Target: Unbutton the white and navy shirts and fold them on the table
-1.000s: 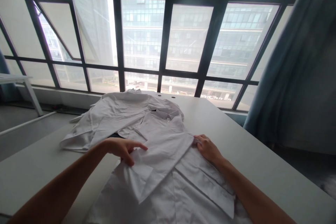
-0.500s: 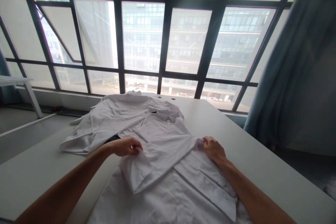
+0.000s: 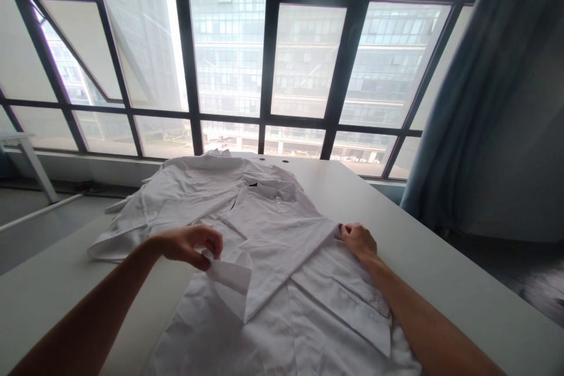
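Note:
A white collared shirt (image 3: 282, 305) lies spread on a white table (image 3: 440, 282), its collar toward the window. One sleeve is folded across the chest. My left hand (image 3: 189, 244) pinches the cuff (image 3: 231, 273) of that sleeve and lifts it slightly off the shirt. At the right shoulder, my right hand (image 3: 359, 241) is closed on the fabric at the sleeve's fold. A second white shirt (image 3: 185, 194) lies crumpled behind, partly under the first.
Large dark-framed windows (image 3: 264, 70) rise just behind the table's far edge. A blue-grey curtain (image 3: 484, 100) hangs at the right. Another white table leg (image 3: 30, 158) stands at far left. Bare tabletop shows right of the shirt and at left front.
My left hand went from lying open on the sleeve to pinching its cuff and raising it a little. My right hand closed on the fabric at the shoulder fold and stayed put.

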A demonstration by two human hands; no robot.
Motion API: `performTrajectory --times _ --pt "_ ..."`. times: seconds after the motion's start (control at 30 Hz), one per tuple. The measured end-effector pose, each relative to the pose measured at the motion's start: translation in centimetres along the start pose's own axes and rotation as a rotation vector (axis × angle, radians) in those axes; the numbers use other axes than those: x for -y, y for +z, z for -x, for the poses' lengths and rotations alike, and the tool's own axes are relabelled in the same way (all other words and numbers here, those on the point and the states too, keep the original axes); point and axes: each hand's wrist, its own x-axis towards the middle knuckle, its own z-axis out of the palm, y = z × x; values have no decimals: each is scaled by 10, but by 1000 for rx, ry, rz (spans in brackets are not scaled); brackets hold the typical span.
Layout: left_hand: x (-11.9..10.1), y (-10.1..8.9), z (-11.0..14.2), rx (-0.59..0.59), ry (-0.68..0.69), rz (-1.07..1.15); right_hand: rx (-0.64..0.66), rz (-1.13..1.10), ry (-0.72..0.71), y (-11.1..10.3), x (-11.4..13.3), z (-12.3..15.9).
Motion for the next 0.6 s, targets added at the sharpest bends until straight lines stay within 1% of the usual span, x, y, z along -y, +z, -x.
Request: performTrajectory --times 0.07,0.13,0.2,0.27,0.3,0.37,0.43,0.5,0.53,0.6 --pt "0 2 1 145 -90 43 9 9 -4 2 -5 -3" --pt "2 6 0 279 -179 108 1 12 -55 4 -7 -5" --pt "6 8 -2 333 -239 151 -31 3 -165 7 -7 -4" --pt "9 11 -6 312 -283 125 -54 4 -301 8 -4 -1" --pt "10 12 -8 277 -308 77 -54 18 -362 7 -2 1" --pt "9 17 -14 182 -363 -85 -41 76 -457 4 5 4" --pt "5 25 -20 134 -402 -253 -30 159 -526 -2 14 6" --pt "0 34 -26 141 -398 -353 -18 243 -570 -9 21 3" --pt "-3 38 -28 138 -379 -378 -11 273 -569 -12 24 0" --pt "-10 44 -28 93 -295 -393 0 289 -511 -17 26 -9"
